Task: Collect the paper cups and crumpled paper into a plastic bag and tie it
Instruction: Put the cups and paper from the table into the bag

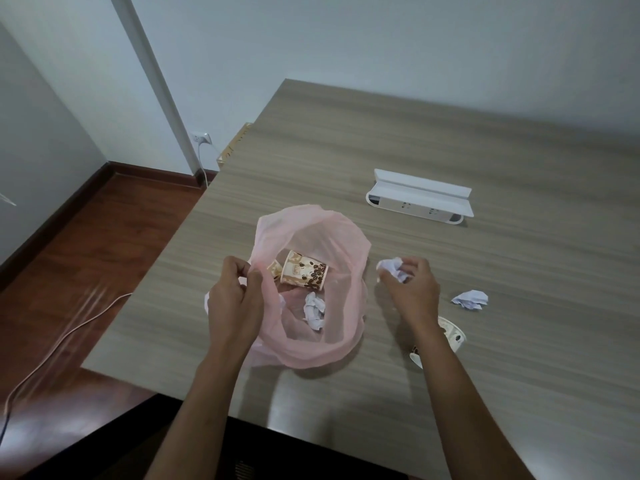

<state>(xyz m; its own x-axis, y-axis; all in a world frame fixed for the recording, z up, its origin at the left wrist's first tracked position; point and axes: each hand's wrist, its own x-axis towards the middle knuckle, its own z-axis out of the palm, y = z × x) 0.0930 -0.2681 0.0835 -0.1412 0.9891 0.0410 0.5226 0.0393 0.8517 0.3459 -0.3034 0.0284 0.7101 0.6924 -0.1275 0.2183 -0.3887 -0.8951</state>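
Plastic bag: pink, thin, translucent; stands mouth-up near the front edge of the table. Contents: one coffee-bean paper cup on its side at 12 o'clock inside the bag, part of a second cup showing behind it at its 9 o'clock, one crumpled paper at 6 o'clock of the cup.

Left hand: fingers and thumb pinched together on the bag's rim at 9 o'clock, holding the mouth open.

Right hand: at 3 o'clock of the bag, fingers curled round a paper ball, clamped lightly.

Outstanding: another paper wad at 3 o'clock of the right hand; a loose cup lying partly hidden under the right forearm at 5 o'clock of the bag.

Handling note, as judgement: carry the ball over the rim and release only once it is above the opening; keep the left pinch lifted so the soft rim does not fold inward.

Other: white power strip at 1 o'clock, well apart.
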